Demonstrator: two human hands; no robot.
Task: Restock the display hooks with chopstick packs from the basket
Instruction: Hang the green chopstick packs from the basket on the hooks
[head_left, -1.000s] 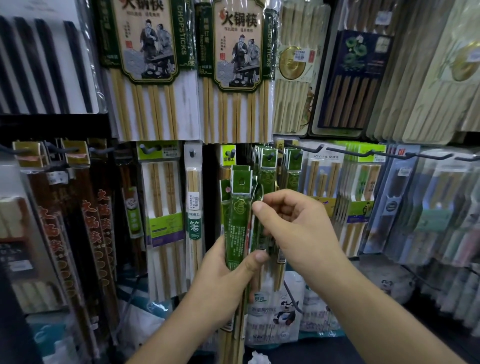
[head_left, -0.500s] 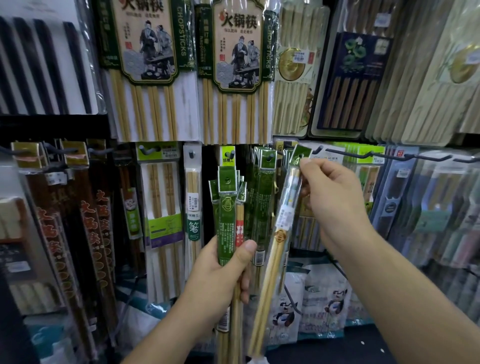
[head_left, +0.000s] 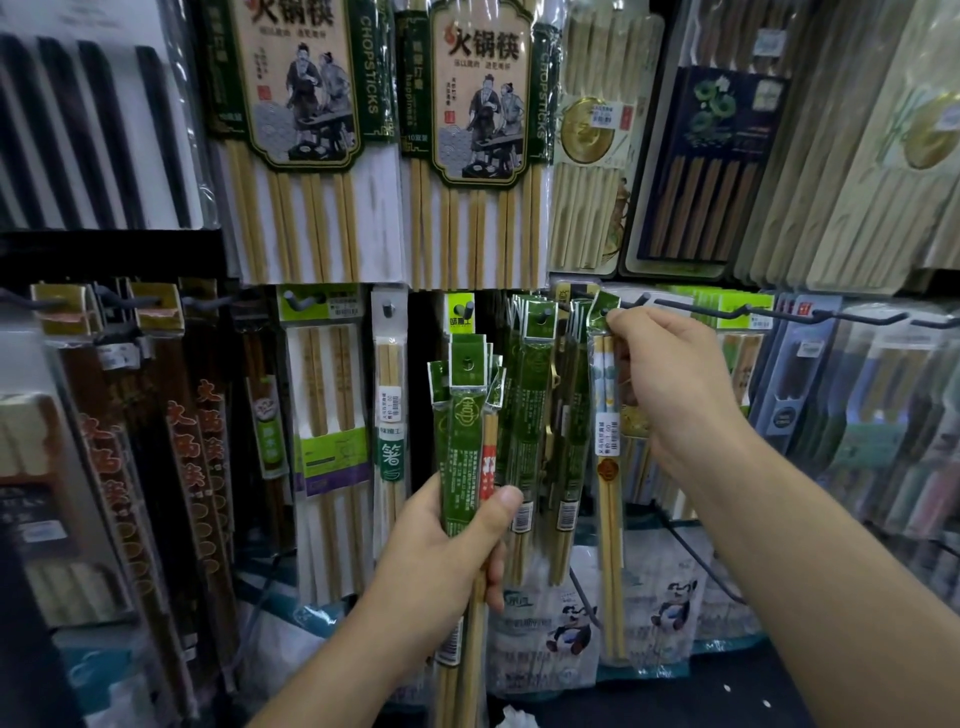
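Observation:
My left hand (head_left: 447, 545) grips a bundle of green chopstick packs (head_left: 465, 431) upright at centre, thumb across the front. My right hand (head_left: 670, 395) pinches the green header of a single chopstick pack (head_left: 608, 467) and holds it at the tip of a dark display hook (head_left: 636, 301). That pack hangs straight down below my fingers. Several matching green packs (head_left: 535, 405) hang on the neighbouring hook to the left. No basket is in view.
Large chopstick sets (head_left: 301, 130) fill the upper row. Dark red-lettered packs (head_left: 182, 467) hang at left, pale and blue packs (head_left: 810, 395) at right on long hooks (head_left: 769, 314). Panda-printed bags (head_left: 571, 623) sit below.
My right hand drew one pack out of the bundle, raised it up and right, and now holds its header at the hook tip. The left hand's bundle dropped slightly.

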